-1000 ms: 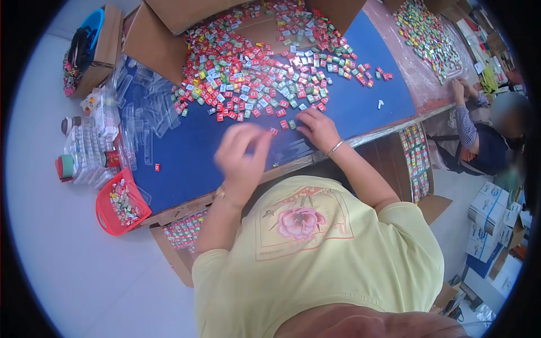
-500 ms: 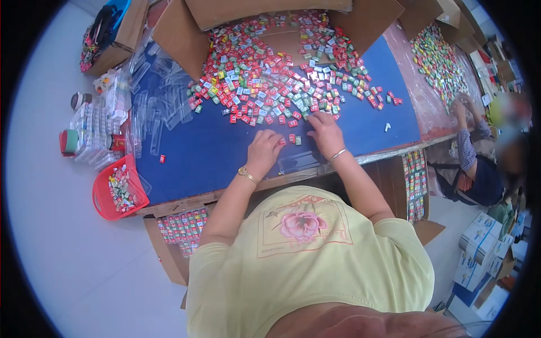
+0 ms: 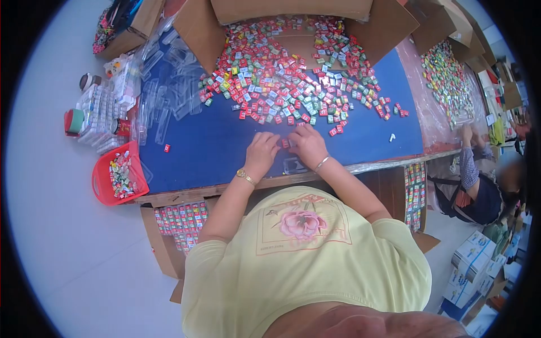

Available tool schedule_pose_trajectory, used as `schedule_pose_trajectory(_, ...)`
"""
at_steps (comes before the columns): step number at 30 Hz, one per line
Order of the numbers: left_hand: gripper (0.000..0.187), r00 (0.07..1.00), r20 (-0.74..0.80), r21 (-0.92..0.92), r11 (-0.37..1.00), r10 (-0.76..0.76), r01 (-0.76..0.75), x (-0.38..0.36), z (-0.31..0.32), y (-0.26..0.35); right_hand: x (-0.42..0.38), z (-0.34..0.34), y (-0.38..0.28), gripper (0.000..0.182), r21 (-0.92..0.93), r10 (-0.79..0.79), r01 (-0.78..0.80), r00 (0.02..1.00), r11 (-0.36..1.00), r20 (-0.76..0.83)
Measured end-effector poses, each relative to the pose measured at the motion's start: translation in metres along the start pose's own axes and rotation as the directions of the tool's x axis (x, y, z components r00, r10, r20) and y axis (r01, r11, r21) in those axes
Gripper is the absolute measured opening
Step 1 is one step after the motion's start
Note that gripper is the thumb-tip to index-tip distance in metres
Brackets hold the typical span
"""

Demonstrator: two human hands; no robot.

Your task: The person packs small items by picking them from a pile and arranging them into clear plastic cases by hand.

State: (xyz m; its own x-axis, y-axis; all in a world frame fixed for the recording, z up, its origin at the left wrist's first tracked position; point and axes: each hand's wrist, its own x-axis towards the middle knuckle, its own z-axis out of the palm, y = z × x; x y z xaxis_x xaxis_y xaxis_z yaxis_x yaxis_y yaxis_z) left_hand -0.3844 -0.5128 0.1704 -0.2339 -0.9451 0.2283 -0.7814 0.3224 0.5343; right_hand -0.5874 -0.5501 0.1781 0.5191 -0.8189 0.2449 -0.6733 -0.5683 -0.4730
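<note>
Close together over the blue table surface (image 3: 208,152) are both of my hands. Bent fingers of my left hand (image 3: 263,152) touch the left end of a short row of small red pieces (image 3: 285,143). At the right end of that row, my right hand (image 3: 309,145) has its fingers pressed together; what they hold, if anything, is hidden. A clear plastic case (image 3: 293,165) lies just below, near the table edge. Beyond my hands spreads a large pile of small red, green and white pieces (image 3: 270,84), coming out of a cardboard box (image 3: 293,8).
Clear plastic cases (image 3: 163,107) lie at the left. A red basket (image 3: 101,179) of small pieces is at the left table corner. Open boxes of packed pieces (image 3: 183,222) stand below the edge. At the right, another person (image 3: 479,180) reaches to a second pile (image 3: 448,79).
My right hand has moved left and down from the pile's edge, closer to my left hand. The pieces between my hands now sit in a row. The view has shifted slightly.
</note>
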Motion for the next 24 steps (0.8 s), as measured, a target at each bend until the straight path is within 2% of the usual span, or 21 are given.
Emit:
schedule_pose_trajectory(2,0.033,1.0,-0.009,-0.006,1.0,0.002,-0.002,-0.001,-0.002,-0.001,0.001,-0.004,0.006,0.037,0.011,0.01,-0.01,1.0,1.0,-0.014)
schedule_pose_trajectory(5,0.033,1.0,-0.013,0.006,1.0,0.025,-0.025,-0.001,0.0,-0.003,0.009,-0.018,0.032,0.036,-0.039,0.161,-0.167,0.978,0.985,-0.132)
schedule_pose_trajectory(10,0.035,0.999,-0.024,-0.023,0.999,0.036,-0.037,-0.001,0.006,-0.003,0.007,-0.008,0.061,0.034,-0.058,0.183,-0.186,0.981,0.981,-0.058)
schedule_pose_trajectory(14,0.037,0.999,-0.038,-0.001,1.0,0.021,-0.021,-0.003,0.0,-0.003,0.009,-0.023,0.045,0.032,-0.088,0.203,-0.215,0.971,0.973,-0.129)
schedule_pose_trajectory(17,0.04,0.998,-0.038,-0.04,0.998,-0.046,0.044,-0.008,-0.003,-0.01,0.016,-0.016,0.017,0.033,0.201,0.051,-0.037,0.996,0.979,-0.067)
schedule_pose_trajectory(18,0.04,0.998,-0.036,-0.04,0.998,-0.044,0.043,-0.011,-0.003,-0.012,0.019,-0.008,0.005,0.033,0.202,0.054,-0.039,0.996,0.979,-0.068)
schedule_pose_trajectory(20,0.041,0.996,-0.074,-0.067,0.997,-0.048,0.043,-0.014,-0.002,-0.017,0.024,0.008,-0.012,0.034,0.253,-0.166,0.137,0.982,0.958,0.096)
schedule_pose_trajectory(21,0.041,0.994,-0.092,-0.08,0.996,-0.053,0.045,-0.015,-0.004,-0.017,0.023,0.009,-0.013,0.034,0.254,-0.166,0.138,0.981,0.957,0.095)
schedule_pose_trajectory(24,0.043,0.999,-0.045,-0.081,0.996,-0.03,0.026,-0.017,-0.008,-0.017,0.021,0.012,-0.019,0.035,0.064,-0.182,0.174,0.973,0.983,0.141)
